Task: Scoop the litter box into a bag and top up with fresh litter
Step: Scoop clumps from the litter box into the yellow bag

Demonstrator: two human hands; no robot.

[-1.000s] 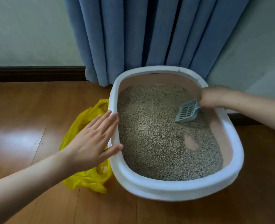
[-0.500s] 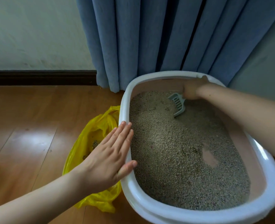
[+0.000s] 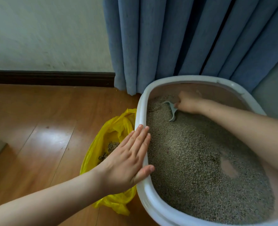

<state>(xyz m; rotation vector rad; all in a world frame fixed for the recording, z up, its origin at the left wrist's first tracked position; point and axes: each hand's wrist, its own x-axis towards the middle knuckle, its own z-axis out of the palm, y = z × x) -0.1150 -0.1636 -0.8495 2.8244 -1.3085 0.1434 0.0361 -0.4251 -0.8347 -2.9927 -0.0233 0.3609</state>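
Note:
A white-rimmed litter box (image 3: 153,203) with a pink inner wall holds grey-brown litter (image 3: 192,160), with one bare patch of floor near its right side. My right hand (image 3: 188,102) is deep at the box's far end, shut on a grey slotted scoop (image 3: 171,110) whose blade digs into the litter. My left hand (image 3: 128,160) lies flat, fingers together, on the box's left rim. A yellow plastic bag (image 3: 109,137) sits open on the floor just left of the box, with clumps of litter inside.
Blue curtains (image 3: 184,43) hang behind the box's far end. A white wall with a dark skirting board (image 3: 50,78) runs along the back left. Glossy wooden floor (image 3: 37,128) stretches to the left of the bag.
My right hand carried the scoop from the box's right side to the far left corner and pushed it into the litter. My left hand settled flat onto the rim. The view moved closer.

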